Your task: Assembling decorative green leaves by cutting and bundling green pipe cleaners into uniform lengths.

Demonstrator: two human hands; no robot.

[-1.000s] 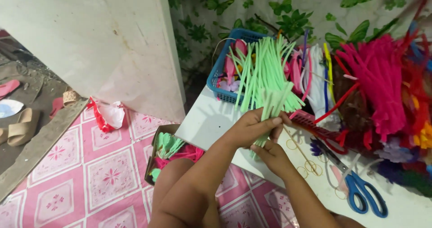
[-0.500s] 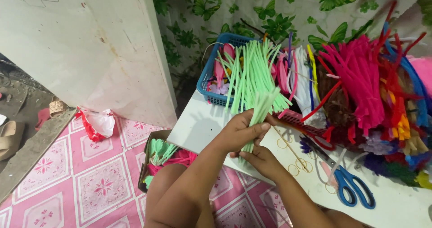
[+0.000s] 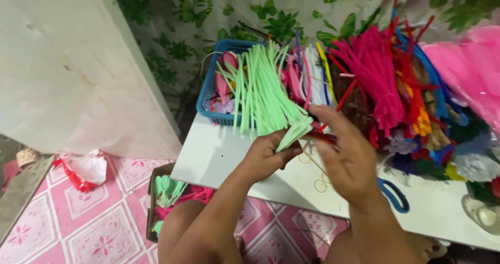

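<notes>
Floor (image 3: pixel 78 217): pink tiles with a white flower pattern, at 7 to 8 o'clock. Pale scuffed wall panel (image 3: pixel 73 61) at 10 o'clock; leaf-print cloth backdrop (image 3: pixel 208 19) at 12. Low white table (image 3: pixel 219 154) at centre.

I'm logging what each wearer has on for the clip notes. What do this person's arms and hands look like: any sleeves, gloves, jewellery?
Both arms are bare right down to the bottom of the picture: no sleeves show. The left hand and right hand wear no gloves, and no rings, watch or bracelets can be seen. The right hand is slightly blurred, so small details on its fingers cannot be told.
</notes>
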